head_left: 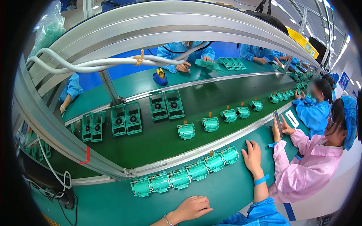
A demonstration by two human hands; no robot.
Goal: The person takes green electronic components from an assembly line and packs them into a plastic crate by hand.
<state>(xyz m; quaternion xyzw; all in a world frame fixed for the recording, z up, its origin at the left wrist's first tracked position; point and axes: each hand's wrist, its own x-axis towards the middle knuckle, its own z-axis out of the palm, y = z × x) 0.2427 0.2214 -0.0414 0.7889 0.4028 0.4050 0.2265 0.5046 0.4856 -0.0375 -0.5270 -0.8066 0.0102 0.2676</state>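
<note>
My right hand (252, 155) rests on the green bench with its fingers apart, holding nothing. It lies beside the right end of a slanting row of green plastic housings (179, 178), apart from them. My left hand (192, 208) lies palm down nearer to me, below the row, its fingers loosely bent and nothing seen in it. The housings touch end to end, with small metal parts along their edges and brown tabs standing up at some of them.
Beyond a metal rail, a dark green conveyor (158, 141) carries small green housings (210, 124) and longer green shells with round black parts (174, 104). A metal frame post (102, 160) rises at left. Someone in pink (307, 165) holds a phone (278, 124) close at my right.
</note>
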